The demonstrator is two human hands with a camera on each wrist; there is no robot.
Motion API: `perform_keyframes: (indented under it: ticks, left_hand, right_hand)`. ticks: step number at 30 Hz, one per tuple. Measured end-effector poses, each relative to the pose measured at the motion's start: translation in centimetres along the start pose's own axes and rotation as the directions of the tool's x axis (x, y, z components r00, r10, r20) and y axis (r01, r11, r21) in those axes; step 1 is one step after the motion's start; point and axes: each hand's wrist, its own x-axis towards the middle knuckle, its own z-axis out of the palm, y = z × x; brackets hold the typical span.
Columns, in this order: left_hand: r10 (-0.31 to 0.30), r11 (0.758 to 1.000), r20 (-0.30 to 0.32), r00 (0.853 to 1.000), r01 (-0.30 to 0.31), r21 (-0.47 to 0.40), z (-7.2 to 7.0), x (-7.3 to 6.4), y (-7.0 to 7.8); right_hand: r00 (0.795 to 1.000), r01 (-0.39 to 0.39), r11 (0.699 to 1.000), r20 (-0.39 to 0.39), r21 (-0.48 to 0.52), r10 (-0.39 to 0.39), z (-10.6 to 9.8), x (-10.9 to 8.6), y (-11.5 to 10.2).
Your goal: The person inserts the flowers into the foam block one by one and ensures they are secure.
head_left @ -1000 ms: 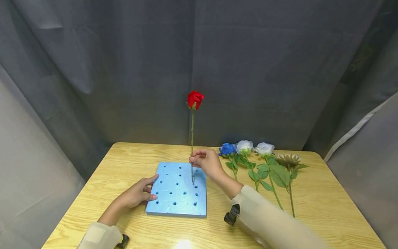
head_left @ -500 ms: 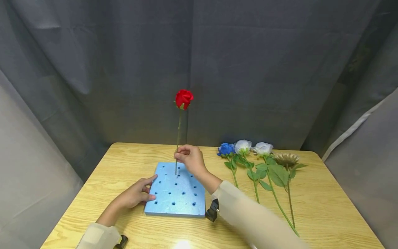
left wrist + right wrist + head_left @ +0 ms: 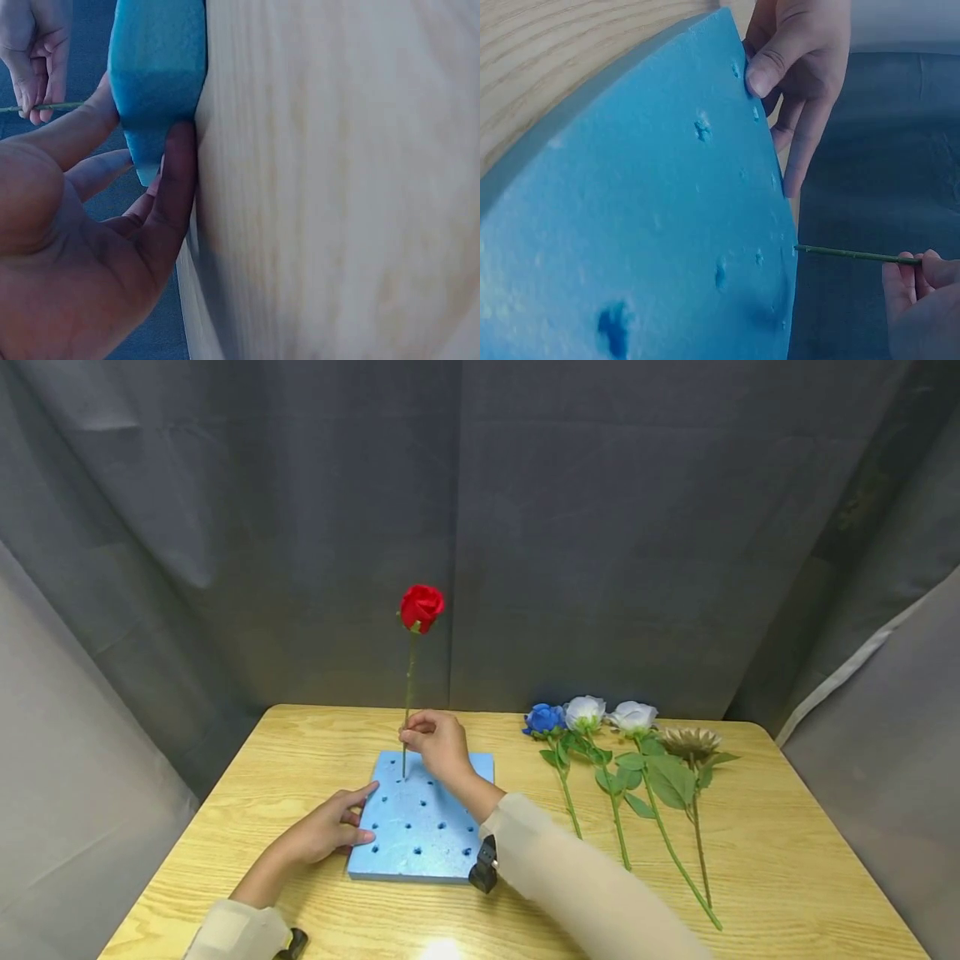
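My right hand pinches the green stem of a red rose, which stands nearly upright with its bloom high. The stem's lower end is over the back left part of a light blue foam board dotted with small holes. In the right wrist view the stem meets the board's face right by its far edge, close to a hole. At the board's left side my left hand grips the edge, thumb on top and fingers along the side. The left wrist view shows those fingers around the board's corner.
On the right of the wooden table lie a blue rose, two white roses and a beige flower with large leaves, stems toward the front. A dark grey curtain hangs behind the table.
My right hand has carried the rose leftward across the board, and the stem's tip has shifted toward the back left holes. The left hand has stayed at the board's edge.
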Motion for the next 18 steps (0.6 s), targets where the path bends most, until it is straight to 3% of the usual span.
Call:
perform_keyframes:
  ticks: [18]
  left_hand:
    - [0.018, 0.999, 0.014, 1.000, -0.018, -0.027, 0.0, -0.1, 0.0]
  right_hand:
    - [1.000, 0.009, 0.999, 0.010, -0.031, -0.009, 1.4, -0.4, 0.7]
